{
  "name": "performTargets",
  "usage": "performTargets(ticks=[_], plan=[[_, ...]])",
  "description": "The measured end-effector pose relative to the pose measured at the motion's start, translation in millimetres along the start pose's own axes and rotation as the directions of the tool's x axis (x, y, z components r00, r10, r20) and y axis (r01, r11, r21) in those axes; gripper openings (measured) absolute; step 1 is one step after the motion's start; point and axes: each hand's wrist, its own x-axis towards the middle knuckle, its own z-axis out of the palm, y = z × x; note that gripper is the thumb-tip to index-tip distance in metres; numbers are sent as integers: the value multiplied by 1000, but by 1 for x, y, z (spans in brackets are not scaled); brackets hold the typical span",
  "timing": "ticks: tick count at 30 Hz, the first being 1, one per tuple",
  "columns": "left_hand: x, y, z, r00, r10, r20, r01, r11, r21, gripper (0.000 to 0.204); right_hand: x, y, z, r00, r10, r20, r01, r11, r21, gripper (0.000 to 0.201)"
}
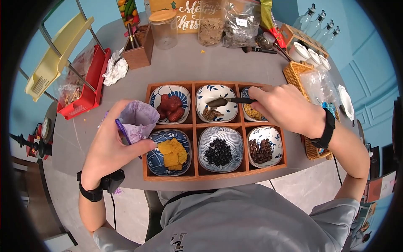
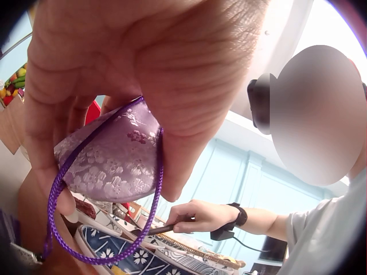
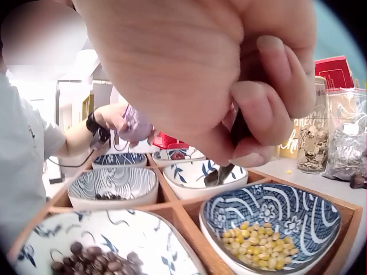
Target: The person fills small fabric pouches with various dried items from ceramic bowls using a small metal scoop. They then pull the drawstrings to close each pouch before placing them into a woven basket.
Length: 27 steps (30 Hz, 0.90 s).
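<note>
My left hand (image 1: 104, 147) grips a lilac brocade drawstring pouch (image 1: 145, 117), its mouth spread toward the bowls. A purple cord (image 2: 109, 260) hangs from it in the left wrist view. In my right hand (image 1: 287, 110) is the dark handle of a small spoon (image 1: 217, 102). The spoon's bowl is low over the leaf-patterned bowl (image 1: 215, 91), above some brown, elongated pieces (image 1: 210, 114). The pouch overlaps the edges of the bowl of red dates (image 1: 171, 108) and the blue bowl with yellow chunks (image 1: 172, 155) in the head view.
A wooden six-compartment tray (image 1: 195, 161) carries the bowls, among them black beans (image 1: 218, 152), brown beans (image 1: 261, 150) and yellow beans (image 3: 258, 246). Jars and bags stand behind it. A red basket (image 1: 86, 98) is at left, a wicker basket (image 1: 312, 147) at right.
</note>
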Motion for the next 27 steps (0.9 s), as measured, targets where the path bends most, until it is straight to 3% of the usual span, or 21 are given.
performTargets(ticks=[4, 10, 11, 14, 17, 27], plan=[[-2, 2, -1, 1000, 4, 3, -4, 1000, -18, 68, -3, -6, -16, 992, 48, 120, -70, 979, 191, 15], [-2, -2, -2, 1000, 28, -11, -27, 1000, 15, 71, 12, 8, -13, 961, 46, 274, -186, 839, 511, 20], [-2, -3, -3, 999, 33, -11, -33, 999, 31, 70, 15, 12, -11, 938, 48, 344, -233, 822, 520, 23], [-1, -3, -3, 998, 54, -7, -54, 998, 41, 69, 18, 22, -6, 930, -18, 368, -204, 806, 556, 25], [-2, -2, -2, 999, 43, -17, -43, 999, 15, 70, 21, 23, -11, 905, 14, 426, -256, 816, 517, 19], [-2, -2, -3, 998, 62, -12, -62, 998, 32, 68, 19, 19, -7, 935, 73, 348, -266, 793, 549, 19]])
